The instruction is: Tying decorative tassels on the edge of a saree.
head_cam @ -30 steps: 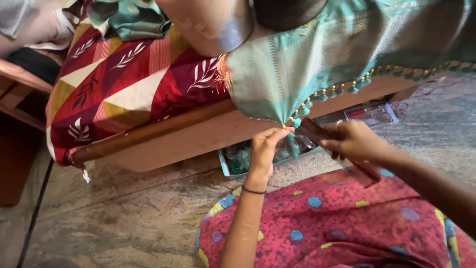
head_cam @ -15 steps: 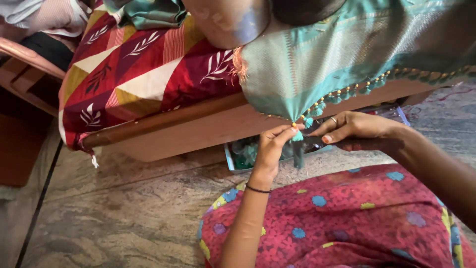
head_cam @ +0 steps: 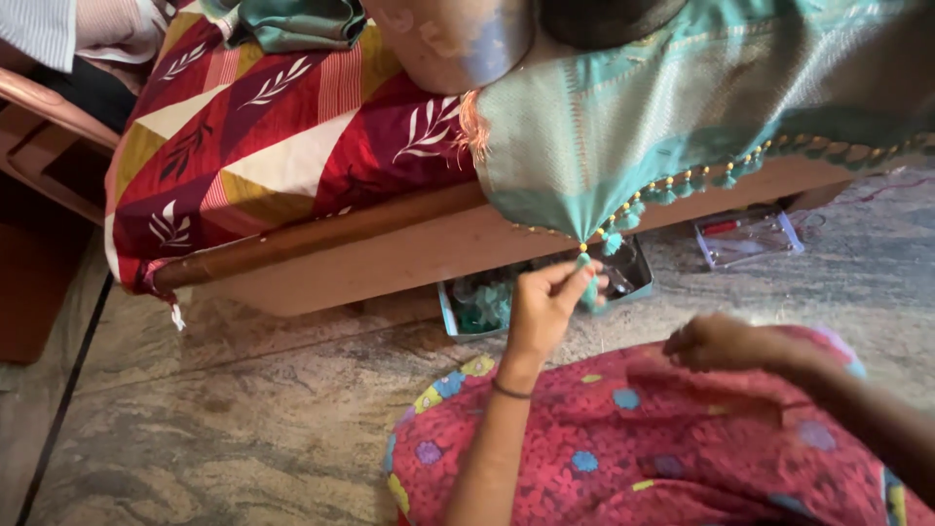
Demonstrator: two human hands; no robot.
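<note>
Head view. A mottled stone floor (head_cam: 224,429) runs under a low wooden cot (head_cam: 390,253), whose top carries a red patterned sheet (head_cam: 273,146). A teal cloth (head_cam: 682,107) hangs over the cot edge at right; its lower hem bears a row of small tassels (head_cam: 682,185) with gold beads, sloping down to a corner point. Below that corner, a shallow tray (head_cam: 531,292) of teal thread sits on the floor, partly under the cot. A clear plastic box (head_cam: 750,237) lies on the floor further right.

The left hand (head_cam: 545,310), with a dark band at the wrist, is raised to the cloth's corner; its fingertips (head_cam: 582,281) pinch the lowest tassel (head_cam: 589,289), just above the tray. The right hand (head_cam: 716,341) rests low over the lap, well apart from the cloth, fingers curled closed; whether it holds anything cannot be told. The lap is covered by a pink flowered garment (head_cam: 633,448).
</note>
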